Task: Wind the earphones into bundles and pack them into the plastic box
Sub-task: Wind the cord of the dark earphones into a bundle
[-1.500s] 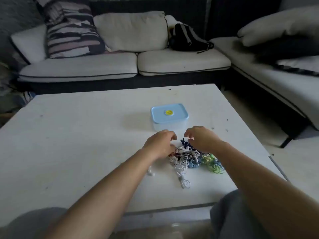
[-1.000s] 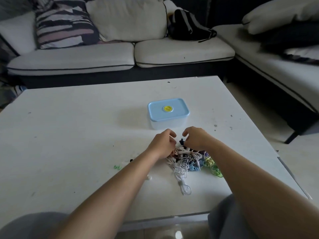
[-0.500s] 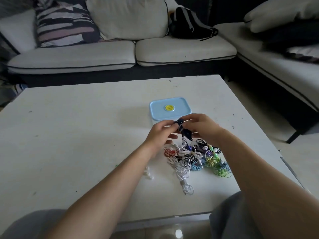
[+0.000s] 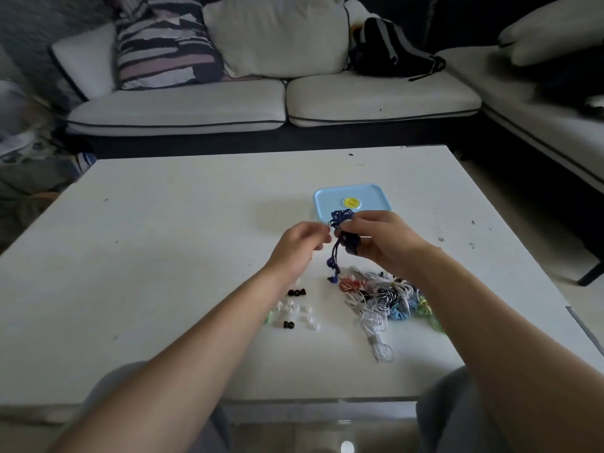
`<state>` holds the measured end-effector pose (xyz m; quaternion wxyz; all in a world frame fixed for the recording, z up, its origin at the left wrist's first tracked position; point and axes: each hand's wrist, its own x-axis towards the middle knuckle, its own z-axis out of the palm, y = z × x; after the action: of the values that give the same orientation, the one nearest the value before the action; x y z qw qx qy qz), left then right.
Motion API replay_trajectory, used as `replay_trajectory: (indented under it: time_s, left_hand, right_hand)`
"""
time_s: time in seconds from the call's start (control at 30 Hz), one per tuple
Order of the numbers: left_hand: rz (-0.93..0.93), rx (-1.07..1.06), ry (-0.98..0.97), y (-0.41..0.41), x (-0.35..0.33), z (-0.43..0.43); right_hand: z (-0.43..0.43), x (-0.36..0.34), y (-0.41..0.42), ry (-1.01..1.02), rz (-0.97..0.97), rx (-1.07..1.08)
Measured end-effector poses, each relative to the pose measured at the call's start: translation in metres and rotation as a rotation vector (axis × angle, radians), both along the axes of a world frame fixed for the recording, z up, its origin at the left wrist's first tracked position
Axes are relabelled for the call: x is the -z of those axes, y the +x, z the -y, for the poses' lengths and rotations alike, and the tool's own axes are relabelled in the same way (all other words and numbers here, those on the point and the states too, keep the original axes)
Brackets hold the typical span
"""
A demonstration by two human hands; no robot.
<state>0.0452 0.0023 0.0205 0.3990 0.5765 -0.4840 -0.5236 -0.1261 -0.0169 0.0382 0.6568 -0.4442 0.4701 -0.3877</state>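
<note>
- The right hand (image 4: pixel 382 240) is raised above the table, its fingers curled round a tangle of dark blue earphones (image 4: pixel 341 219).
- From that grip a blue cord hangs down, its earbuds dangling just above the table top.
- The left hand (image 4: pixel 300 246) is level with the right, fingers curled, fingertips right at the blue cord; whether they pinch it cannot be told.
- A pile of earphones (image 4: pixel 382 295) in white, red, black-and-white, light blue and green lies on the table under the right wrist.
- Small white and black ear tips (image 4: pixel 295 310) are scattered beside the left forearm.
- The plastic box (image 4: pixel 327 199) stands just behind the hands, its light blue lid on, with a yellow sticker (image 4: pixel 351 202) on top.
- All this rests on a white table (image 4: pixel 163 256), with a pale sofa (image 4: pixel 277 103) beyond.
</note>
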Motion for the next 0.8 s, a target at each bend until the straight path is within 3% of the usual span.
replay_trajectory:
  time_s: [0.17,0.27,0.43,0.63,0.8]
  left_hand:
    - [-0.307,0.183,0.213,0.008,-0.001,-0.018]
    - [-0.519,0.163,0.322,0.015,-0.001,-0.021]
    - [-0.689,0.119,0.382,0.024,-0.008,-0.031]
    - [-0.641,0.045,0.267,0.035,-0.002,-0.031]
    - [-0.537,0.088,0.163,0.038,-0.004,-0.032]
  right_hand:
    - [-0.005,-0.005,0.01,0.086,0.291,0.067]
    - [-0.006,-0.006,0.01,0.168,0.42,0.146]
    - [-0.007,-0.004,0.004,0.241,0.461,0.218]
    - [-0.012,0.002,0.004,0.207,0.165,0.045]
    - [-0.023,0.001,0.008,-0.046,-0.266,-0.204]
